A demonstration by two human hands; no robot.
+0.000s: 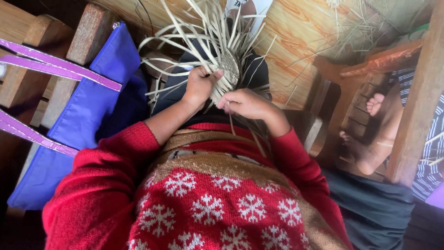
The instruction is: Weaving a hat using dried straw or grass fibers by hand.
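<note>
A small woven straw piece [228, 69] with many loose pale strips [194, 32] fanning out sits over my lap. My left hand [200, 84] grips its left side, thumb pressed on the woven part. Just right of it, my right hand [247, 103] pinches a thin strip that hangs down from the piece. Both arms wear red sweater sleeves [106, 180] with a white snowflake pattern on the chest.
A blue bag [97, 102] with purple straps [55, 67] rests on a wooden bench at the left. Another person's bare feet [370, 134] and striped clothing are at the right beside a wooden post [416, 97]. More straw lies on the wooden floor [296, 37] beyond.
</note>
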